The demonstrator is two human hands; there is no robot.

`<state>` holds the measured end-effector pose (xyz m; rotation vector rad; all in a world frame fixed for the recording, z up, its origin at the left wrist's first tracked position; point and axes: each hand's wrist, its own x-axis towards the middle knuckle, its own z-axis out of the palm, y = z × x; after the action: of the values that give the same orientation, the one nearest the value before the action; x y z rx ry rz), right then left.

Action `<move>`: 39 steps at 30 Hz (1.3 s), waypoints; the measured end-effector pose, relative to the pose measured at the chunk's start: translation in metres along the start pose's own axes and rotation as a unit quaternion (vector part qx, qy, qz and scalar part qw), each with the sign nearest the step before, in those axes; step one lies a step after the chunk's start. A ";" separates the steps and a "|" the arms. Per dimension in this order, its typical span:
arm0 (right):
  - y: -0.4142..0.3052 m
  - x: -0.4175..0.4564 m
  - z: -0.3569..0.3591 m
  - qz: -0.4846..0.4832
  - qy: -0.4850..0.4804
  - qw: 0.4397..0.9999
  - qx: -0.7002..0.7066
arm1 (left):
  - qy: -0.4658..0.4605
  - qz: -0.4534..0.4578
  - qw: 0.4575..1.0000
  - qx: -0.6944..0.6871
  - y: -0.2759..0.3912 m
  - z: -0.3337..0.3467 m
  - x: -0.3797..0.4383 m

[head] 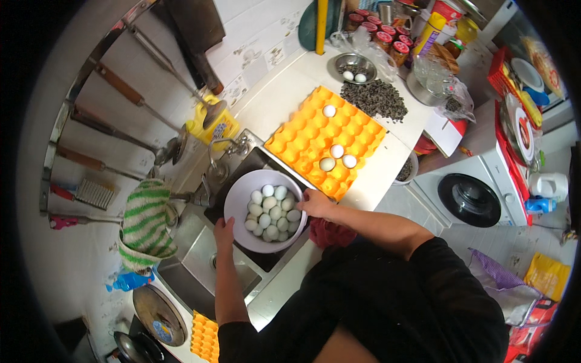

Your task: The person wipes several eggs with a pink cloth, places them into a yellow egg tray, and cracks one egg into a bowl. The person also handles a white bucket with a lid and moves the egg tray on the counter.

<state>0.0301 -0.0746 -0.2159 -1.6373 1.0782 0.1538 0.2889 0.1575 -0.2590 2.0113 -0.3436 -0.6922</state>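
A pale lilac plastic basin (pixel 237 199) holding many whitish and pale green eggs (pixel 272 212) is over the right-hand bowl of the sink. My left hand (pixel 224 232) grips its lower left rim. At the basin's right rim, my right hand (pixel 314 203) has its fingers closed on the edge. On the counter just beyond lies an orange egg tray (pixel 297 131) with several eggs in it, one near the top and the others grouped lower right. Past the tray stand a metal bowl (pixel 338 61) with two eggs on dark bits and a heap of dark dried pieces (pixel 376 99).
The faucet (pixel 211 152) rises behind the basin, beside a yellow jug (pixel 215 119). Ladles and a striped green towel (pixel 147 218) hang along the left wall. Red-lidded jars (pixel 383 40) crowd the counter's far end. A washing machine (pixel 470 199) stands at right. Another orange tray (pixel 204 336) lies lower left.
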 end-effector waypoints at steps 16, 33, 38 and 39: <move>-0.083 -0.113 -0.041 -0.154 0.015 0.978 0.138 | -0.050 -0.017 0.967 -0.251 0.127 -0.067 -0.080; -0.093 -0.242 -0.150 -0.242 0.037 0.950 0.192 | -0.145 0.038 0.936 -0.319 0.254 -0.071 -0.193; -0.074 -0.282 -0.169 -0.214 0.040 0.953 0.211 | -0.177 0.071 0.939 -0.286 0.265 -0.037 -0.233; -0.070 -0.296 -0.171 -0.228 0.090 0.940 0.238 | -0.185 0.091 0.941 -0.268 0.265 -0.026 -0.241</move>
<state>-0.1616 -0.0523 0.0743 -1.4238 0.7599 -0.5344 0.1214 0.1600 0.0581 1.3130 -0.4936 -0.9318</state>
